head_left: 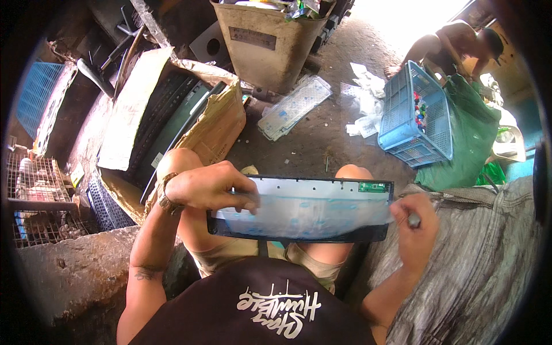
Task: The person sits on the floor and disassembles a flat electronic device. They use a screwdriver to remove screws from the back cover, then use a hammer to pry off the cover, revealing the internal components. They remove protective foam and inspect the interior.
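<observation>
A black keyboard case (368, 234), its keys not in view, lies across my lap with its inside facing up. In it is a clear plastic membrane sheet (305, 215) with blue marks, partly blurred and bulging upward. A small green circuit board (372, 187) sits at the case's far right corner. My left hand (221, 187) is closed over the left end of the sheet, fingers bent down. At the right end, my right hand (415, 221) is closed on the sheet's edge; a dark rounded end of something (413, 220) pokes out of this fist, its kind unclear.
Similar flat sheets (294, 107) lie stacked on the floor ahead, beside white scraps (365, 103). A blue crate (411, 118) with small coloured pieces stands right, near a bending person (454, 49) and green sack (468, 129). Left is a cardboard box (221, 123) of panels; a bin (273, 46) stands beyond.
</observation>
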`<state>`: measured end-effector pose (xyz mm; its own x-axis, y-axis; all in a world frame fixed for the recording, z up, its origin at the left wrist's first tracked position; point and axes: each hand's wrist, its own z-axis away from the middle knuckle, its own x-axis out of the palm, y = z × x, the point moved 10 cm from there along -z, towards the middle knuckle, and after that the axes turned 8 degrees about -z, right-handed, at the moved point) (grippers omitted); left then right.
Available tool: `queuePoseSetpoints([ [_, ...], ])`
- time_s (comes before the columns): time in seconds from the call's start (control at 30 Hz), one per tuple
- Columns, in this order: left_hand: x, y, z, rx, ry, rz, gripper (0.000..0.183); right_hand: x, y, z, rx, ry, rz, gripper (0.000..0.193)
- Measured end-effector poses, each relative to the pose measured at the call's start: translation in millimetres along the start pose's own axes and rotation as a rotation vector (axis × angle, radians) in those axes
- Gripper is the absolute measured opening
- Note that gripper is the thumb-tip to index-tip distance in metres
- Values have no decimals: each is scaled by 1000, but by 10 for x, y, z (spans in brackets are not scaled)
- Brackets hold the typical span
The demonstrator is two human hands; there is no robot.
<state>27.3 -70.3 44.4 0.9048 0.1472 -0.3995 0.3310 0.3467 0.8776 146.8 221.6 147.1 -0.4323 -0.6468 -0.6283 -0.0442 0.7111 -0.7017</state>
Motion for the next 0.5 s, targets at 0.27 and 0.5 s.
queuePoseSetpoints([
  [0.27, -209, -74, -164, 43, 548, 750, 26, -470, 1006, 282, 476, 225, -281, 24],
  [0.5, -11, -61, -482, -31, 622, 626, 34, -401, 1221, 571, 532, 226, -433, 26],
])
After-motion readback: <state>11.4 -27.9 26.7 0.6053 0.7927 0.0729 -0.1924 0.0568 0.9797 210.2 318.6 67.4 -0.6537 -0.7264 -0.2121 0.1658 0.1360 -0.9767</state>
